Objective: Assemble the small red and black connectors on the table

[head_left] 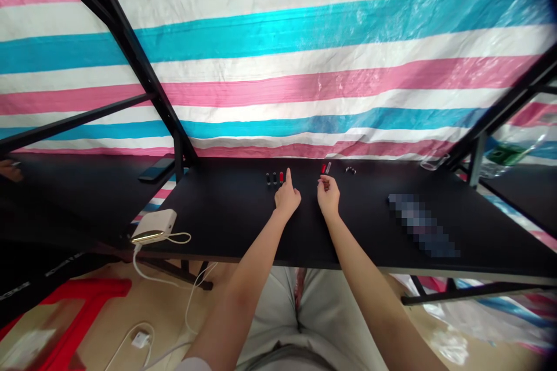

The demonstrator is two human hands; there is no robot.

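I saw striped sheeting (278,37) behind the counter (226,214), lower-left lettering (64,264) blurred, left hand (287,198) pointing, thumb spread, right hand (329,195) curled (grip unclear).

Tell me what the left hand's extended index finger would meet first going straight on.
Likely the pink, white and blue striped plastic sheet beyond the flat black tabletop. The left hand seems to point just past the small red cylinder beside its index finger, though depth is unclear.
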